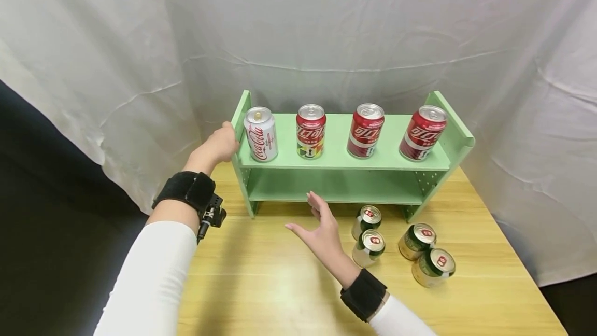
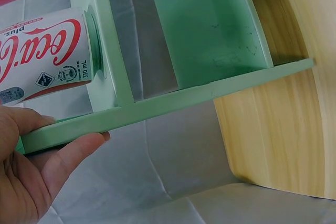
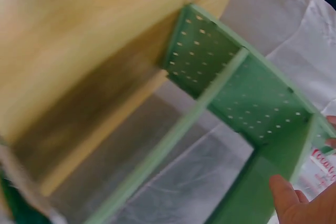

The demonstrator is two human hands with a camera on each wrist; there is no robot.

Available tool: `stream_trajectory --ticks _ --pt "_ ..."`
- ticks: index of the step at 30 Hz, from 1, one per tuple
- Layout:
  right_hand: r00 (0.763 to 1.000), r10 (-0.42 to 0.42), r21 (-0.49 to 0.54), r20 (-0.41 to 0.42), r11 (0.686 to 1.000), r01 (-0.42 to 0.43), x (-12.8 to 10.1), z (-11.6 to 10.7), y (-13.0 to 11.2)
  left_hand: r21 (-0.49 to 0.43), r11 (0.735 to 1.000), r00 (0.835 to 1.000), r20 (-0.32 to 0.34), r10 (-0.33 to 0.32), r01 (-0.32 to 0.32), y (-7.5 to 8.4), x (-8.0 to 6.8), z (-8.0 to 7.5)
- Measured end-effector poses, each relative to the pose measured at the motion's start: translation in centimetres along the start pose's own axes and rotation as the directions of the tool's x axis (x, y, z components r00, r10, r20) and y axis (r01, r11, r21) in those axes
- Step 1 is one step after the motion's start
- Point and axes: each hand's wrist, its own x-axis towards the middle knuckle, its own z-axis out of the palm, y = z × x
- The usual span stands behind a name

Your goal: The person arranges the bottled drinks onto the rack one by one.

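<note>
The green shelf (image 1: 336, 157) stands at the back of the wooden worktop (image 1: 261, 279), against a white cloth backdrop (image 1: 326, 30). The left hand (image 1: 218, 145) holds the shelf's left side panel, thumb on the outer face and its grip closed round the panel's edge, just beside a white cola can (image 1: 260, 134) on the top board. Three red cans (image 1: 311, 131) (image 1: 365, 130) (image 1: 422, 133) stand upright along the same board, spaced apart, towards the right end. The right hand (image 1: 319, 232) hovers in front of the lower board with its fingers spread and relaxed, its grip released and holding nothing. Just to its right, four green-and-gold cans (image 1: 366, 220) (image 1: 368, 247) (image 1: 417, 241) (image 1: 433, 267) lie clustered on the worktop before the shelf's right leg.
</note>
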Motion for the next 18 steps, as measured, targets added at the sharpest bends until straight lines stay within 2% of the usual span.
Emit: stream_trajectory --ticks 5,13,18 --pt "0.996 0.065 0.012 -0.055 0.998 -0.064 -1.2 -1.3 1.9 0.014 1.0 1.0 -0.007 -0.006 0.006 -0.1 0.0 -0.2" --pt "0.976 -0.046 -0.11 -0.211 0.994 0.023 -3.1 -4.5 1.3 -0.016 1.0 1.0 0.018 -0.004 0.004 -0.1 0.0 0.1" --pt "0.965 0.01 -0.149 -0.262 0.987 -0.051 -4.3 -6.4 5.5 0.012 1.0 1.0 0.011 0.008 -0.008 0.0 0.1 0.1"
